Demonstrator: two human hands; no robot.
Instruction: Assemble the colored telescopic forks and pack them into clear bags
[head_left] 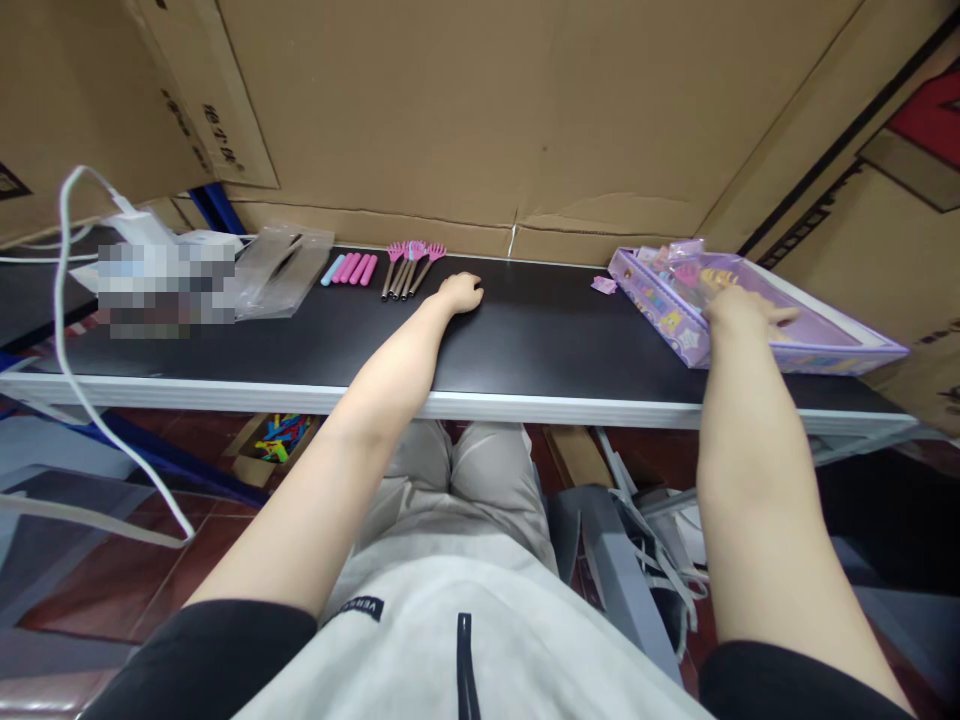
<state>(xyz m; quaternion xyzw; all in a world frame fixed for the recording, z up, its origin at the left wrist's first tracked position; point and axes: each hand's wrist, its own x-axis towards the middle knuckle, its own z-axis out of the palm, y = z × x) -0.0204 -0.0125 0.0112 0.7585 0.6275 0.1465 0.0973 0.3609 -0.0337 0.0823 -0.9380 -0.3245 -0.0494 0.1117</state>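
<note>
My left hand [461, 292] rests on the black tabletop with its fingers curled in; nothing shows in it. Just left of it lie several small pink fork-like heads with metallic handles [411, 270], fanned side by side. Farther left is a row of pink handles [354, 268] with one light-blue handle [333, 268]. Over on the right, my right hand [739, 303] reaches into a shallow purple box [840, 350], thumb spread away from the fingers. Clear-wrapped pink and yellowish pieces [686, 272] lie in the box beside this hand, which partly hides them.
Clear plastic bags [281, 270] lie on the left of the black table [555, 340], near a white cable [64, 290]. A pink scrap [604, 285] sits by the purple box. Cardboard walls [480, 120] enclose the back. Below stands a carton of colourful pieces [283, 437].
</note>
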